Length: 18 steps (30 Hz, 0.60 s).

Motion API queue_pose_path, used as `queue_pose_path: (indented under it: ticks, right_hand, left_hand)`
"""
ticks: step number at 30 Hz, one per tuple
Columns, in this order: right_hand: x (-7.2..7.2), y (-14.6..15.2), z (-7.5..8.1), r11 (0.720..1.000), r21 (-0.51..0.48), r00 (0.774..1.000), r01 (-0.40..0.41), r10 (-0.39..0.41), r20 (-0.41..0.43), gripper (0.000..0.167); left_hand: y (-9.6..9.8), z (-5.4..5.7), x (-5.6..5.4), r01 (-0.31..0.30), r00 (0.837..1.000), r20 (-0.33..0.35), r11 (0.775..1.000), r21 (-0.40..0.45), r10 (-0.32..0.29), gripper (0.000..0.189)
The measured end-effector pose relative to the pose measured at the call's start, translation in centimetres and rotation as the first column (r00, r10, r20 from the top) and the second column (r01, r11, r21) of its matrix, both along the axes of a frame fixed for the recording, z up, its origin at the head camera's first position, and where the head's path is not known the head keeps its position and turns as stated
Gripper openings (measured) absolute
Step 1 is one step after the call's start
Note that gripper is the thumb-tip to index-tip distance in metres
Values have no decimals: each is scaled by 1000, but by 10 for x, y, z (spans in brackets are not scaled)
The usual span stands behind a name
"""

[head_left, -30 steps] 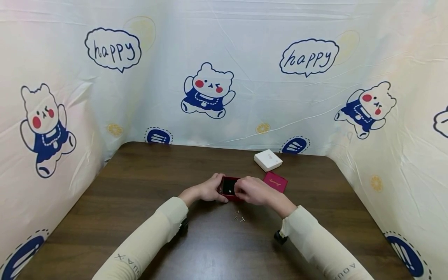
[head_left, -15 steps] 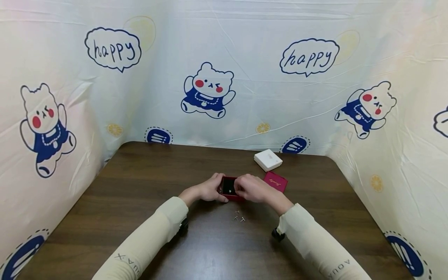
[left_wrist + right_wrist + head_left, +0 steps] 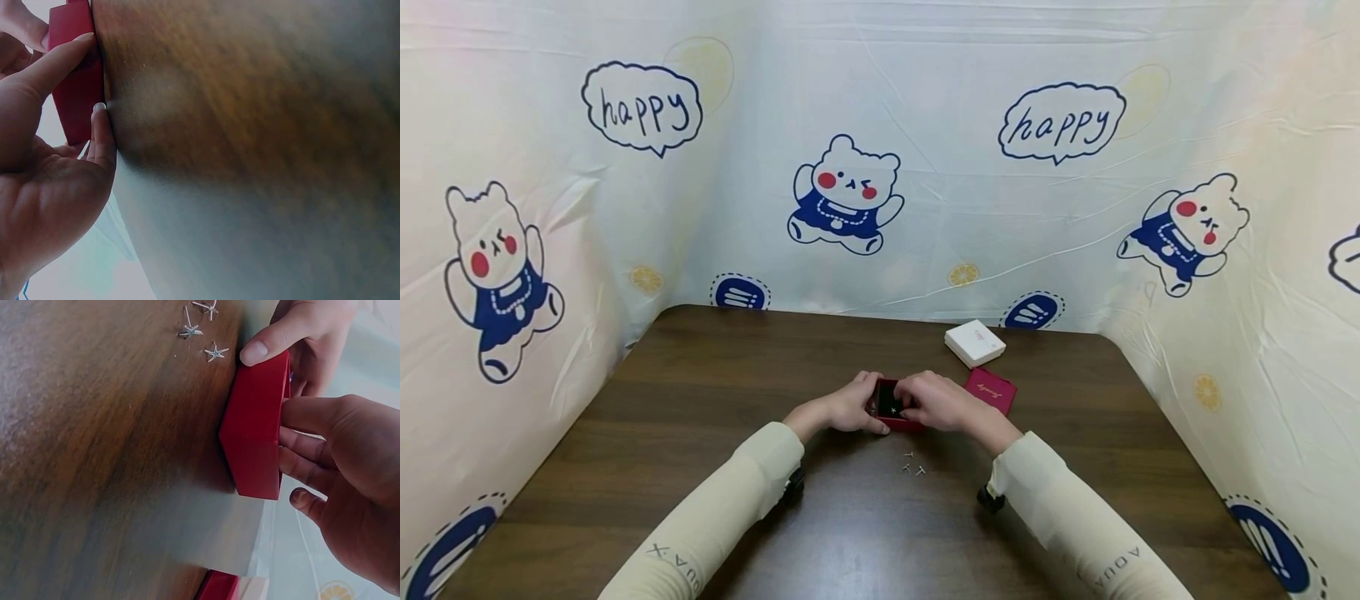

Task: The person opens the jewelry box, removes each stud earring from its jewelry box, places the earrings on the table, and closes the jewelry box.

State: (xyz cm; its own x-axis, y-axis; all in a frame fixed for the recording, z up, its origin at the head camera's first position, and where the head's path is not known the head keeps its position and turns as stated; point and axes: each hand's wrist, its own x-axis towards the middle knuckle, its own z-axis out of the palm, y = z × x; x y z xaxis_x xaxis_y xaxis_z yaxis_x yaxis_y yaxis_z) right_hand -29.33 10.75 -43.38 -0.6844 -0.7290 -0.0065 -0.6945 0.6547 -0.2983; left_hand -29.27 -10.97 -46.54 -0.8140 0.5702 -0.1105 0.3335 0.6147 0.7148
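Observation:
A red jewelry box (image 3: 902,424) with a black lining stands uncovered on the table. My left hand (image 3: 852,405) grips its left end, with the thumb on the near wall in the left wrist view. The fingers of my right hand (image 3: 936,402) dip into the box from the right; the wall hides their tips, so what they pinch or touch does not show. A small star-shaped stud earring (image 3: 892,410) sits on the black lining. In front of the box lie three starfish stud earrings (image 3: 215,352), loose on the wood.
A dark red lid (image 3: 991,390) with gold lettering lies right of the box, beyond my right wrist. Behind it is a white box (image 3: 975,342). The brown table (image 3: 737,358) meets a printed curtain (image 3: 925,208) at its back and sides.
My right hand has shifted slightly left over the box, and its forearm has swung a little left with it. The left hand, the box and the loose earrings have stayed in place.

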Motion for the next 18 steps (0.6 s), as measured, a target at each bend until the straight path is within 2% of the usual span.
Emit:
queue_pose_path:
  ticks: [8, 18]
  right_hand:
    - [-6, -2, -1, 999, -26, 999, -42, 43, 26, 15]
    - [-9, -7, -4, 1000, -14, 999, -21, 22, 39, 8]
  left_hand:
    - [0, 1, -1, -8, 1000, 11, 1000, -4, 8, 82]
    - [0, 1, 0, -5, 1000, 15, 1000, -9, 5, 80]
